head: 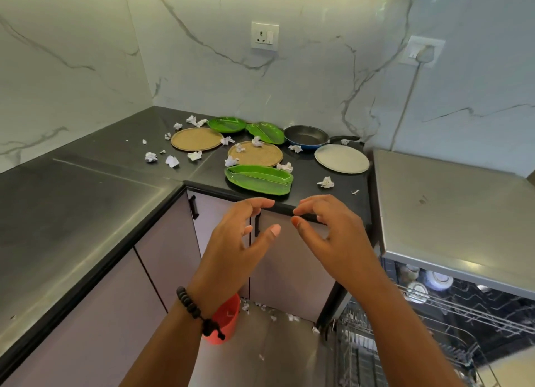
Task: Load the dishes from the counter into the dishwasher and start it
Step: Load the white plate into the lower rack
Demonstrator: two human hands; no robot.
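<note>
Two bare hands reach forward side by side just below the front edge of a dark counter [86, 213], both empty. The left hand [240, 236] has loosely bent fingers spread apart, holding nothing, and its wrist wears a dark bead bracelet [197, 314]. The right hand [327, 227] mirrors it, fingers relaxed and curved, touching nothing. On the counter beyond them lie the dishes: nearest the edge a green leaf tray [259, 179], behind it two round tan plates [254, 153], two more green dishes [227, 124] by the marble wall, a blue pan [307, 138] and a pale grey plate [341, 158] to the right. Crumpled paper bits [172, 161] are scattered among the dishes, and more lie on the floor. At lower right the dishwasher [448, 207] stands open, its wire racks [463, 311] pulled out, with a few white pieces in the upper one. A red bin [228, 317] sits on the floor beneath the left wrist.
</note>
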